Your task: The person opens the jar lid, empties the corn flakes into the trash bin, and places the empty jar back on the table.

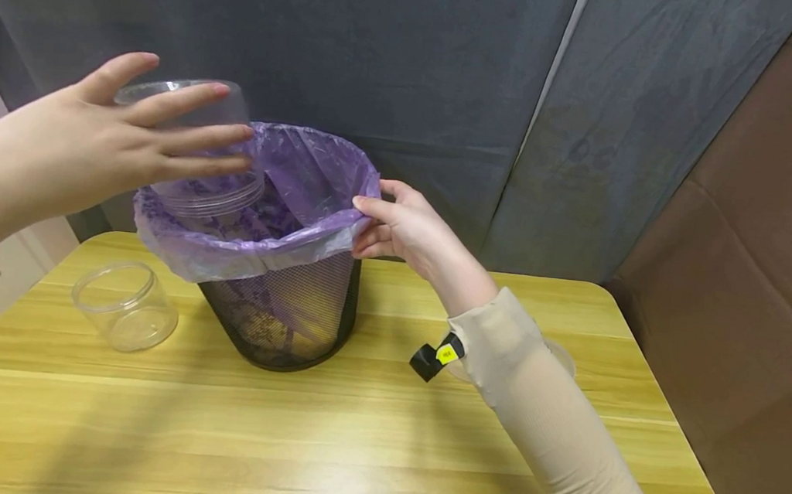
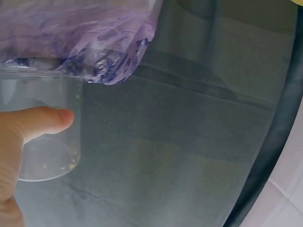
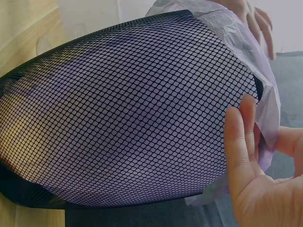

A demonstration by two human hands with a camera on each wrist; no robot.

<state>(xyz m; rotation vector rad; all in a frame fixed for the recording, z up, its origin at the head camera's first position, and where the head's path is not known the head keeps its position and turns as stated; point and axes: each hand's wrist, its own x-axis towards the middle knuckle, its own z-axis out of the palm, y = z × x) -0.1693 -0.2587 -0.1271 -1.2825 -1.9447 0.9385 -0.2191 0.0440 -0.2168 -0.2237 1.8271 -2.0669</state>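
My left hand (image 1: 122, 132) holds a clear plastic jar (image 1: 214, 200) upside down over a black mesh trash bin (image 1: 311, 295). The jar's threaded mouth hangs inside the purple bin liner (image 1: 314, 167). In the left wrist view, the thumb (image 2: 45, 122) lies along the jar's side, and small crumbs show near its base. My right hand (image 1: 411, 229) grips the bin's right rim through the folded-over liner. The right wrist view has two fingers (image 3: 239, 146) against the outside of the mesh, with the thumb over the liner's edge.
A second clear jar (image 1: 127, 307) stands lidless on the wooden table (image 1: 325, 443), left of the bin. A flat clear round piece (image 1: 560, 358) is partly hidden under my right sleeve. Grey curtain (image 1: 410, 62) hangs behind; a brown panel (image 1: 753, 229) borders the right.
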